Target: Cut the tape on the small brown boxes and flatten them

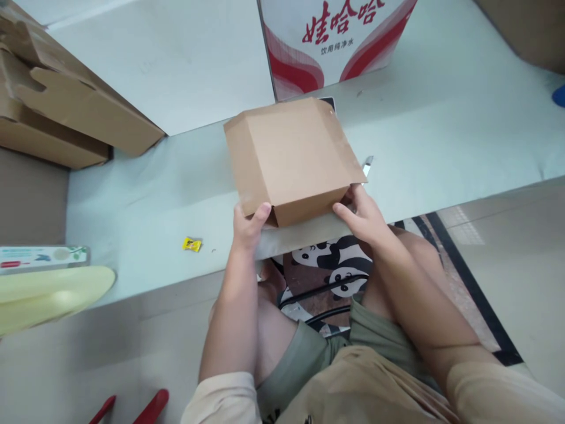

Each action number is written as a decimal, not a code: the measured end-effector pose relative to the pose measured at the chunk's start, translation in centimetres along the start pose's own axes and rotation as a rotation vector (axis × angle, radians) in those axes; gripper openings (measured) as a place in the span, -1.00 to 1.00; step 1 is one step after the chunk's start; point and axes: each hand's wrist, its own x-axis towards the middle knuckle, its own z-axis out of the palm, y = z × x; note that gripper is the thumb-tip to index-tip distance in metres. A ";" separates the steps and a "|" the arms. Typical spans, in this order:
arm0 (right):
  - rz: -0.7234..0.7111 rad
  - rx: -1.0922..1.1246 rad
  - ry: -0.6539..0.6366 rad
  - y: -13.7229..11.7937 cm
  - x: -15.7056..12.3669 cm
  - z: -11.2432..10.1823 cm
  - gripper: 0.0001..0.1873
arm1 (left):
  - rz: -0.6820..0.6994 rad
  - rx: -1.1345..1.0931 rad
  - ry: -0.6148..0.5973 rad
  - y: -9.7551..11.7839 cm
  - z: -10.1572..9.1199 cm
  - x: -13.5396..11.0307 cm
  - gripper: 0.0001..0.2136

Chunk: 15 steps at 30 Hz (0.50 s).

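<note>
A brown cardboard box (298,150) lies near the front edge of the covered table, its top panel spread out with side flaps slanting down. My left hand (249,227) grips its near left corner, thumb on the cardboard and the other fingers hidden below. At the near right corner, my right hand (359,215) holds the box with its thumb along the front wall; its other fingers are partly under the flap. Just right of the box lies a small utility knife (367,167), partly covered. A dark-edged flat thing (331,102) peeks out behind the box.
Behind stands a white and red carton (335,47) with Chinese lettering. Folded cardboard boxes (88,106) lean at the left. A yellow wrapped sweet (192,244) lies on the pale table cover (150,200). A pale yellow rounded object (57,291) is at the left edge.
</note>
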 end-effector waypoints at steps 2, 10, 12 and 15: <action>0.032 0.092 0.028 0.4 0.1 0.2 -0.45 | -0.026 0.005 -0.049 -0.2 -0.5 0.1 -0.45; 0.037 0.084 0.434 0.0 0.0 -0.1 -0.58 | -0.082 0.026 0.070 1.5 -0.4 1.0 -0.35; -0.010 0.163 0.445 0.3 0.0 -0.2 -0.60 | -0.084 0.004 0.087 2.1 -0.3 0.9 -0.39; -0.053 0.230 0.486 0.7 0.1 -0.1 -0.51 | -0.069 -0.078 0.074 2.3 -0.4 0.8 -0.59</action>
